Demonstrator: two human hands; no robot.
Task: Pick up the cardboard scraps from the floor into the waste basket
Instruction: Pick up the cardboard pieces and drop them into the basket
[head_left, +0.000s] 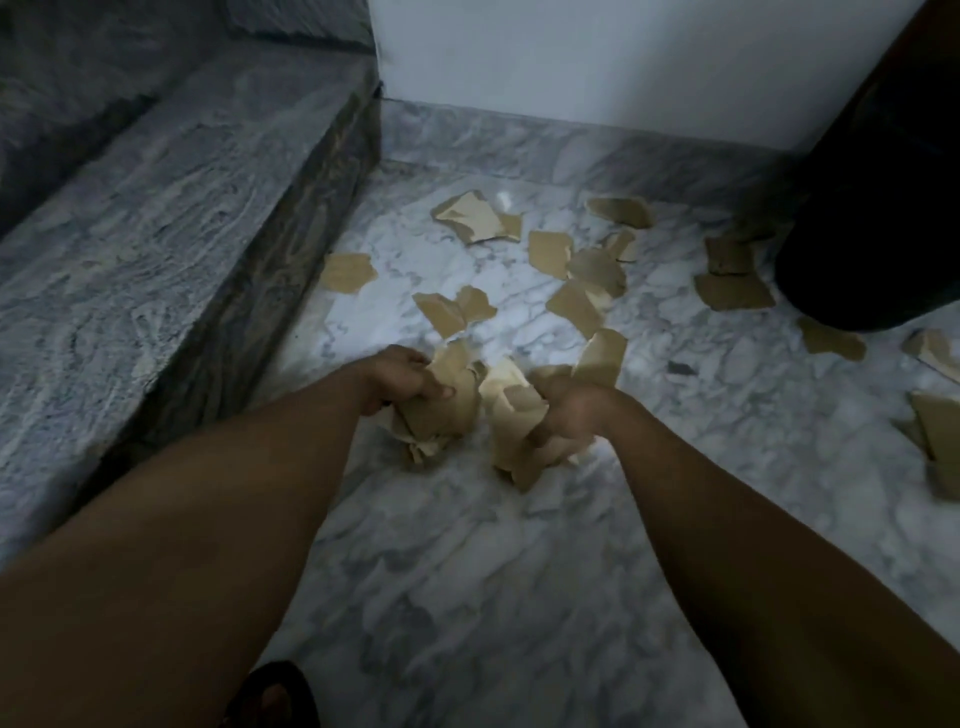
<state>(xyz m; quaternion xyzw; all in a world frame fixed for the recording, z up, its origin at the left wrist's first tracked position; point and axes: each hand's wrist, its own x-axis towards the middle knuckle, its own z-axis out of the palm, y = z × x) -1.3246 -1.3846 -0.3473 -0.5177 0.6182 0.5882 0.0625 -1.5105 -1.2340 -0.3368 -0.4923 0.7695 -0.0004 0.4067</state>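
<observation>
Marble floor, white veined grey, meets a grey stone step and a white wall. The dark waste basket is cut off by the frame edge and murky in the dim light. Roughly fifteen cardboard scraps lie loose beside and left of the waste basket; overlaps blur the count. Further left of it, the left grip curls round one bunch and the right grip round a second bunch. One foot shows, cropped.

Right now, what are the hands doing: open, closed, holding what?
Left hand: closed on a crumpled bunch of torn tan cardboard scraps.
Right hand: closed on a second bunch of tan cardboard scraps.
</observation>
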